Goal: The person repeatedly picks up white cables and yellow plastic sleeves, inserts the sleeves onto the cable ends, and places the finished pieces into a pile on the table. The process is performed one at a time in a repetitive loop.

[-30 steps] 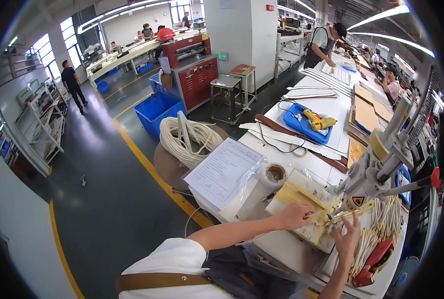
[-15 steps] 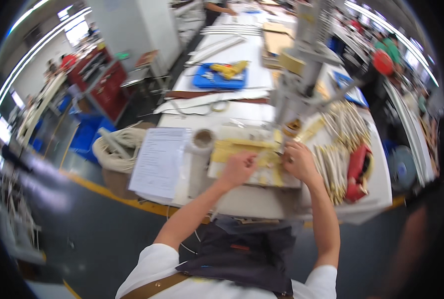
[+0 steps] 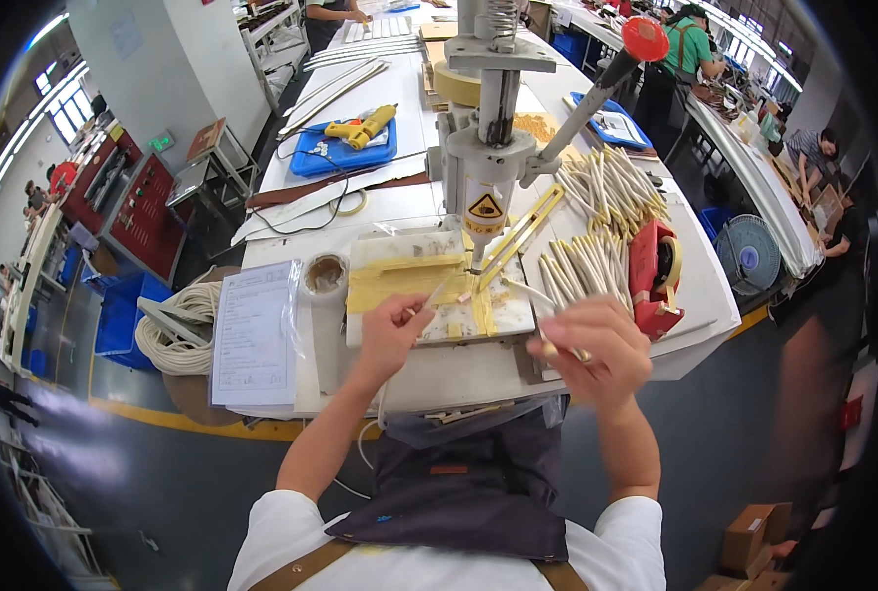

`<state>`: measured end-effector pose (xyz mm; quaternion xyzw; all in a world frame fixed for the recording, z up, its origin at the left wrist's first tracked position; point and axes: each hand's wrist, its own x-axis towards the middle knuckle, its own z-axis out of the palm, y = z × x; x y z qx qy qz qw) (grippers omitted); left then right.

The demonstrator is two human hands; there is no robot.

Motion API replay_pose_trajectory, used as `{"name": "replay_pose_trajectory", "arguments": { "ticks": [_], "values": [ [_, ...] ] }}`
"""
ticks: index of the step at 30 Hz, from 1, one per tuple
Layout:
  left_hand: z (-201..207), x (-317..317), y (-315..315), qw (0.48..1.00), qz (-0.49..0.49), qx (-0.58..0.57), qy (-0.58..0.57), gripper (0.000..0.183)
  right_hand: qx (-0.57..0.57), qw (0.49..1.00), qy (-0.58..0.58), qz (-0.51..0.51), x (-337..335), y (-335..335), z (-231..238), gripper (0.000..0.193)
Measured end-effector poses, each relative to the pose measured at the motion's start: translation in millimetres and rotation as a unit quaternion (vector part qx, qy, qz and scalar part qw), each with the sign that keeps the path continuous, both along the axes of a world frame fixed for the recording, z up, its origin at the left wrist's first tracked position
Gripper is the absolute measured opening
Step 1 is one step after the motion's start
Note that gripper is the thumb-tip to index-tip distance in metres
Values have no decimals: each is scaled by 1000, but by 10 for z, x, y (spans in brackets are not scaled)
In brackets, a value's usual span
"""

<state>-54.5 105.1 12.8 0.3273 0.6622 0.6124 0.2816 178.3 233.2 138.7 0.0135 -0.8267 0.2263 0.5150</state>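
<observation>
Head view: white tabletop point(image 3: 454, 372) carries a grey press point(image 3: 483, 167), a yellow-taped block point(image 3: 375, 288) beneath it and, to the right, bundled slender off-white cords point(image 3: 585, 268), ends yellowish. Right hand point(image 3: 604, 350), blurred, near the cords; left hand point(image 3: 394, 330) over the block's near-left part; fingers curled on both, hold cannot be told.

The white table point(image 3: 705, 305) bears a board point(image 3: 409, 286) (yellow-taped) — and a tray point(image 3: 311, 169).

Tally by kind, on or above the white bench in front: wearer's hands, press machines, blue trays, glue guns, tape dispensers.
Left hand, right hand: 2
Press machine: 1
Blue trays: 2
Glue gun: 1
Tape dispenser: 1
Total: 7
</observation>
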Motion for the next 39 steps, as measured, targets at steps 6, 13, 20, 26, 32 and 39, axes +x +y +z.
{"name": "replay_pose_trajectory", "arguments": {
  "ticks": [6,13,20,26,32,39],
  "values": [
    [200,507,-456,989,-61,63,-118,22,-440,890,-71,99,42,-379,-448,21],
    [194,762,-520,967,-76,92,-224,17,-641,748,-34,169,-227,-561,-987,25],
    [146,741,-560,951,-106,66,-283,11,-608,769,-78,179,-179,-642,-982,25],
    [159,747,-564,949,-115,41,-291,12,-590,792,-76,136,-200,-689,-998,22],
    [113,645,-586,973,25,53,-224,16,-505,863,16,-23,150,-204,-731,6],
    [109,543,-589,981,-1,94,-168,13,-153,909,-23,-388,683,760,-634,17]
  ]
}}
